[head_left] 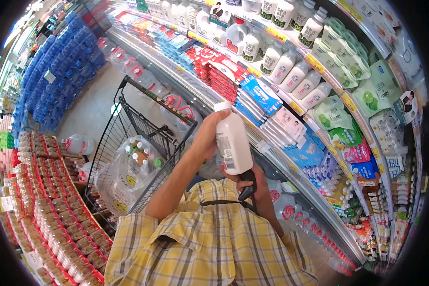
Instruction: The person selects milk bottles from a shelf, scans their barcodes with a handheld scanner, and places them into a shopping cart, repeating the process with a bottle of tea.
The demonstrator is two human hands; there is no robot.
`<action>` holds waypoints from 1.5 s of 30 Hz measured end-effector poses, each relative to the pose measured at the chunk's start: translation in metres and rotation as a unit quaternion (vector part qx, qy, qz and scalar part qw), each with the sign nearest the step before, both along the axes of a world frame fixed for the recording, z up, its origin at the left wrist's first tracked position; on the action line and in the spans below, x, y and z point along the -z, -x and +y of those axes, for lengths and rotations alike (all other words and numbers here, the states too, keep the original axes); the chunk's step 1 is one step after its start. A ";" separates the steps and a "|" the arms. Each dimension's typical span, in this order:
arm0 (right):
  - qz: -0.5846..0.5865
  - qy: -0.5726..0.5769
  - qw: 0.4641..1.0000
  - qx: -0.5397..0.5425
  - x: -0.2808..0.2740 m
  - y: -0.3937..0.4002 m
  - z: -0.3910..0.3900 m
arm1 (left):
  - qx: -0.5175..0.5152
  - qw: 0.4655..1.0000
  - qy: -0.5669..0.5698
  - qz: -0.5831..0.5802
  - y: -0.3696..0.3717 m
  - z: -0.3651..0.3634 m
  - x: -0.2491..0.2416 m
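Observation:
A white plastic bottle (234, 143) with a white cap and printed text with a barcode on its side is tilted in front of my chest. My left hand (209, 136) is closed around its upper part, near the cap. Close under the bottle's base, my right hand (255, 180) is closed on a black handheld object (247, 185), whose exact kind I cannot make out. Some right-hand fingers reach behind the bottle's lower end, and whether they touch it is hidden.
To the left stands a black wire shopping cart (143, 112) with a clear plastic bag of bottles (136, 159) hanging at it. A refrigerated shelf (291, 102) of bottles and pouches runs along the right. Stacked packs (57, 205) and blue water bottles (57, 71) line the left.

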State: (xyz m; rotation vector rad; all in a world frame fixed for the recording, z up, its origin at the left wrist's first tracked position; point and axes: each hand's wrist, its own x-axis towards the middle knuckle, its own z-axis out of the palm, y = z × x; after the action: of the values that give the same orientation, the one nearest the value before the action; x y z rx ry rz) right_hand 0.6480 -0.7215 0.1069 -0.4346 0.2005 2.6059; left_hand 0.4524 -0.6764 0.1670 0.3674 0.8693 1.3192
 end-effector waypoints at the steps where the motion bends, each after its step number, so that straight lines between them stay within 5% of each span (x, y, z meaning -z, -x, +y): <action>1: -0.137 -0.075 0.988 0.007 0.002 -0.005 -0.002 | 0.009 1.000 0.021 0.002 0.004 0.002 -0.001; 2: -0.134 -0.075 0.988 0.005 0.002 -0.008 -0.003 | 0.008 1.000 0.021 0.005 0.009 0.004 -0.002; 4: -0.312 -0.194 0.930 -0.001 0.002 -0.013 -0.003 | 0.067 0.990 0.040 0.118 0.021 0.010 -0.006; 7: -0.360 -0.347 0.865 -0.045 -0.019 -0.030 -0.001 | 0.102 0.964 0.061 0.236 0.033 0.016 -0.013; 9: -0.340 -0.386 0.855 -0.061 -0.036 -0.032 -0.002 | 0.117 0.961 0.046 0.248 0.039 0.020 -0.009; 11: -0.322 -0.500 0.789 -0.153 -0.053 -0.033 -0.006 | 0.169 0.927 0.014 0.333 0.043 0.028 -0.003; 13: -0.334 -0.487 0.781 -0.205 -0.078 -0.026 -0.013 | 0.178 0.912 0.013 0.370 0.043 0.029 -0.009; 15: -0.284 -0.550 0.738 -0.269 -0.093 -0.016 -0.017 | 0.238 0.844 -0.024 0.480 0.043 0.029 -0.014; 18: -0.257 -0.548 0.740 -0.294 -0.094 -0.006 -0.022 | 0.268 0.794 -0.058 0.543 0.042 0.029 -0.017; 29: -0.249 -0.551 0.732 -0.315 -0.085 0.003 -0.022 | 0.260 0.749 -0.091 0.603 0.037 0.031 -0.002; 37: -0.268 -0.504 0.774 -0.273 -0.082 -0.007 -0.019 | 0.262 0.695 -0.143 0.655 0.041 0.036 0.017; 39: -0.304 -0.505 0.768 -0.250 -0.078 -0.014 -0.017 | 0.240 0.845 -0.071 0.473 0.044 0.028 0.018; 40: -0.313 -0.497 0.786 -0.194 -0.075 -0.018 -0.015 | 0.247 0.841 -0.079 0.475 0.045 0.025 0.019; 42: -0.329 -0.477 0.810 -0.089 -0.061 -0.026 -0.012 | 0.176 0.942 -0.036 0.285 0.048 0.019 0.021; 45: -0.369 -0.390 0.843 0.014 -0.053 -0.028 -0.009 | 0.119 0.977 -0.073 0.159 0.042 0.011 0.021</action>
State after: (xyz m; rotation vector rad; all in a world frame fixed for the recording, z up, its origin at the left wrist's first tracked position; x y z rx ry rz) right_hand 0.6761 -0.7304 0.1602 -1.0315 -1.0527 2.0393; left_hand 0.4101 -0.6656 0.1458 0.7911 0.9612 1.1185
